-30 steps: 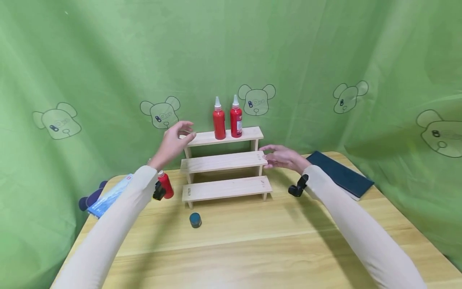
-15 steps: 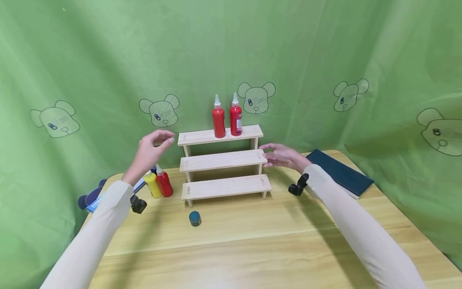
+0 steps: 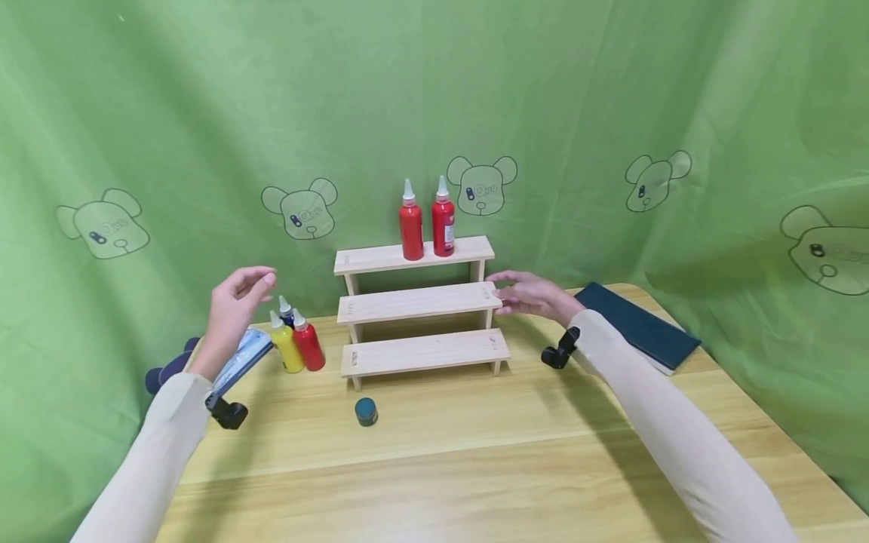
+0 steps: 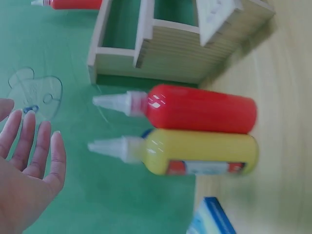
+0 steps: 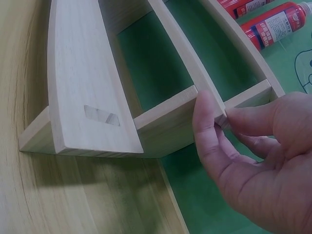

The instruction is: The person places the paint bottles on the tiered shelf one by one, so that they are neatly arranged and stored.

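Note:
A pale wooden three-tier stand (image 3: 421, 302) stands near the back of the table, with two red squeeze bottles (image 3: 411, 234) upright on its top step. My right hand (image 3: 532, 295) pinches the right end of the middle step between thumb and fingers, seen up close in the right wrist view. Over the left side, my left hand (image 3: 231, 313) is raised with loosely bent fingers and holds nothing. Nearest to it, left of the stand, are a red bottle (image 3: 310, 348), a yellow bottle (image 4: 204, 152) and a dark blue bottle (image 3: 288, 317) mostly hidden behind them.
A small jar with a teal lid (image 3: 366, 412) sits in front of the stand. Behind the left forearm lie a blue-and-white box (image 3: 246, 354) and a dark purple object (image 3: 174, 367). A dark notebook (image 3: 638, 324) is at the right. Green curtain (image 3: 577, 90) hangs behind the table.
My left hand has moved left and down, away from the stand's top step, bringing the yellow and dark blue bottles into sight. The right hand stays on the middle step.

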A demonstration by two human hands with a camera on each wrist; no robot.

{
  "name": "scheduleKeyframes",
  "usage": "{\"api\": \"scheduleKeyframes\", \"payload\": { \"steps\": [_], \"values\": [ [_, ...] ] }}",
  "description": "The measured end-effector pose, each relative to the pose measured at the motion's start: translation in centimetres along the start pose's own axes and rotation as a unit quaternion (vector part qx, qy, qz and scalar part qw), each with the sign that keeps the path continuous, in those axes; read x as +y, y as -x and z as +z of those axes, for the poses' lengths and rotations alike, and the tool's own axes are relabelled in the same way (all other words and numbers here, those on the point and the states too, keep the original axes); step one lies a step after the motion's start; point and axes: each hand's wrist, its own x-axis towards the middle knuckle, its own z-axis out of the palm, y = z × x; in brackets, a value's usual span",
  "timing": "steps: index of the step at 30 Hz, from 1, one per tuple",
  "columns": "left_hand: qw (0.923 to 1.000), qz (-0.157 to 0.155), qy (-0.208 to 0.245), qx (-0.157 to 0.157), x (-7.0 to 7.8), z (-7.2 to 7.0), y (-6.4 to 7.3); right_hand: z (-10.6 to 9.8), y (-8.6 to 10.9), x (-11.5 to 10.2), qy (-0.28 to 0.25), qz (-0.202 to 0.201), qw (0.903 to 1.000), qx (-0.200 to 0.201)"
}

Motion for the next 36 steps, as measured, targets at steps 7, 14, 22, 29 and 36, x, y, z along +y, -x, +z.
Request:
{"api": "scheduleKeyframes", "payload": {
  "steps": [7, 14, 22, 29, 36],
  "values": [
    [0.9991, -0.034, -0.005, 0.024, -2.2, -0.8, 1.8, -0.3, -0.3, 0.5, -0.022, -0.004, 0.9997, -0.002],
    [0.998, -0.05, -0.011, 0.037, -4.0, -0.8, 2.9, 0.1, -0.4, 0.8, -0.024, -0.015, 0.9995, 0.013],
    [0.9975, -0.068, -0.01, 0.019, -5.8, -0.2, 4.0, 0.8, 0.1, 1.0, -0.004, -0.039, 0.997, 0.067],
    [0.9963, -0.079, -0.028, -0.019, -6.7, 0.0, 5.0, 1.2, 0.2, 0.6, 0.02, -0.043, 0.9964, 0.071],
    [0.9937, -0.094, -0.047, -0.04, -7.6, 0.4, 5.1, 0.9, 0.1, 0.9, 0.02, -0.046, 0.9962, 0.07]
  ]
}}
